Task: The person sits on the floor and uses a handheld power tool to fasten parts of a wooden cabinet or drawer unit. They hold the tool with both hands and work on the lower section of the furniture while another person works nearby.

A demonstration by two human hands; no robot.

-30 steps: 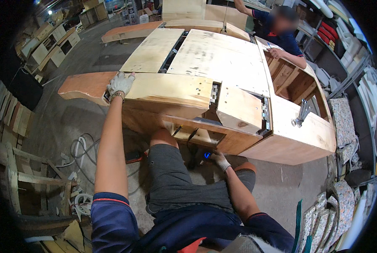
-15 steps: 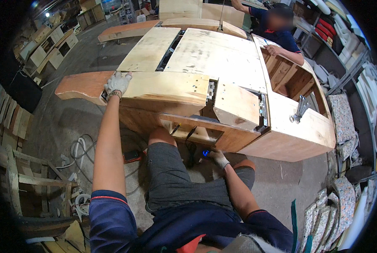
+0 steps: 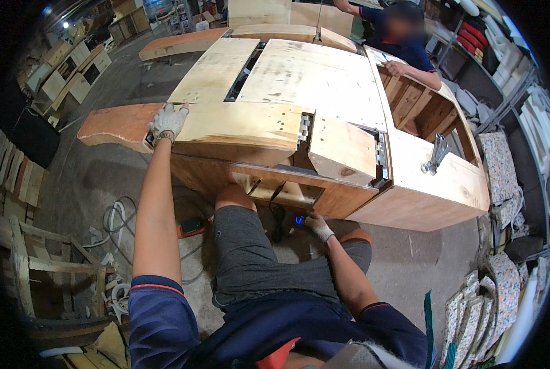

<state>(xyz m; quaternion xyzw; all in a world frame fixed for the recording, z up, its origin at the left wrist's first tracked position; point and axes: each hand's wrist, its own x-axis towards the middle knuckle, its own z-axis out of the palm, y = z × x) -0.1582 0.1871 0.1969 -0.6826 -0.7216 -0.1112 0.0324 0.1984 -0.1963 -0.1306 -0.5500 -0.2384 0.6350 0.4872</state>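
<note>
My left hand [image 3: 168, 120], in a pale work glove, lies on the left end of a light wooden panel [image 3: 238, 120], by its joint with a reddish-brown end piece [image 3: 122, 123]. Its fingers are stretched over the panel's top. Low in front of the wooden frame [image 3: 342, 200], my right hand [image 3: 318, 227], also gloved, is closed on a small device with a blue light [image 3: 300, 220]. Most of the device is dark or hidden by the hand. Metal hinges [image 3: 304, 128] show between the panel and a shorter wooden block [image 3: 344, 147].
Several wrenches [image 3: 436, 155] lie on the frame's right side. Across it, a co-worker [image 3: 404, 37] leans an arm by an open wooden compartment [image 3: 422, 111]. Cables [image 3: 116, 221] and an orange-black tool [image 3: 192, 227] lie on the floor. Foam pieces [image 3: 471, 313] are stacked at right.
The whole wooden frame appears shifted slightly left and up in view. Both my hands keep their places, the left on the panel and the right on the blue-lit device.
</note>
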